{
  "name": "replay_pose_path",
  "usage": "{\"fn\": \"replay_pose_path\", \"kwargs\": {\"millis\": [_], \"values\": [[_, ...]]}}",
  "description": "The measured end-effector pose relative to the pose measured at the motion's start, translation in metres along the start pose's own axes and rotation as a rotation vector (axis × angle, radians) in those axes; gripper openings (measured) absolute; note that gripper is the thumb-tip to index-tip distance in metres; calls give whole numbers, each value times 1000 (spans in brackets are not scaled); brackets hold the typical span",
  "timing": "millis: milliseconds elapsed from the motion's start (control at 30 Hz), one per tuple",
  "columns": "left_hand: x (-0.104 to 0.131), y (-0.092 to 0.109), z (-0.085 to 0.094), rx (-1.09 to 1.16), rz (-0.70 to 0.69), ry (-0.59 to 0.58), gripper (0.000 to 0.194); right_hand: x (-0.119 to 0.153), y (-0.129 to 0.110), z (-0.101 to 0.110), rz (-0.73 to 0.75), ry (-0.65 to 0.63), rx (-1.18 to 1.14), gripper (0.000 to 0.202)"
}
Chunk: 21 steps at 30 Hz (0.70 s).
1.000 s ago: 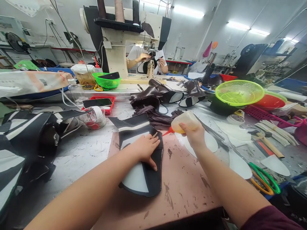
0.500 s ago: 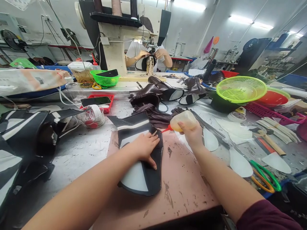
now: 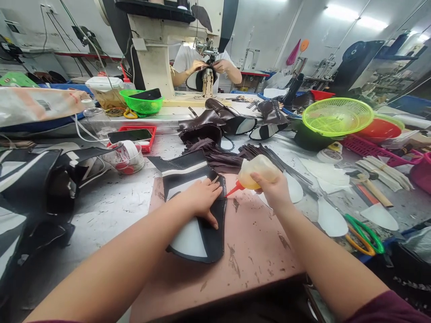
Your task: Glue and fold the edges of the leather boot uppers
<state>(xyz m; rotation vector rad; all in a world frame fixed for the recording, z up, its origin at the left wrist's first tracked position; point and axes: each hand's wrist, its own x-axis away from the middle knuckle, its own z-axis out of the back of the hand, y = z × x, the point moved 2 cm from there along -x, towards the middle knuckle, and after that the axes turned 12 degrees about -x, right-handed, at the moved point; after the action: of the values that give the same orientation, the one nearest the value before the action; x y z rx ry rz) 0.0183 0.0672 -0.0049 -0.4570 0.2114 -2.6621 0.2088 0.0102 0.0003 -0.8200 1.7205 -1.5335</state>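
My left hand [image 3: 202,199] lies with spread fingers on a black leather shoe upper [image 3: 214,242] that has white patches. The upper rests on a pinkish board [image 3: 249,260]. In my right hand [image 3: 274,190] is a squeeze bottle [image 3: 257,168] of yellowish liquid, tilted down to the left. Its red nozzle [image 3: 235,189] points at the right edge of the upper, close to my left fingertips; whether it touches cannot be made out.
Dark brown shoe uppers [image 3: 232,121] and dark strips lie behind the board. Scissors [image 3: 365,235] and a green basket [image 3: 336,116] are at right, black uppers [image 3: 37,188] at left. Past the table, a person's hands [image 3: 197,67] work at a sewing machine [image 3: 155,54].
My right hand has brought the bottle lower, and its nozzle now reaches further down along the upper's right edge. The camera view has shifted slightly. My left hand stays on the upper.
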Motion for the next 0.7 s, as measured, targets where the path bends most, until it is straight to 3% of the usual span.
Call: {"fn": "replay_pose_path", "kwargs": {"millis": [700], "values": [[-5, 3, -3, 42, 4, -42, 105, 64, 13, 23, 4, -51, -1, 38]]}}
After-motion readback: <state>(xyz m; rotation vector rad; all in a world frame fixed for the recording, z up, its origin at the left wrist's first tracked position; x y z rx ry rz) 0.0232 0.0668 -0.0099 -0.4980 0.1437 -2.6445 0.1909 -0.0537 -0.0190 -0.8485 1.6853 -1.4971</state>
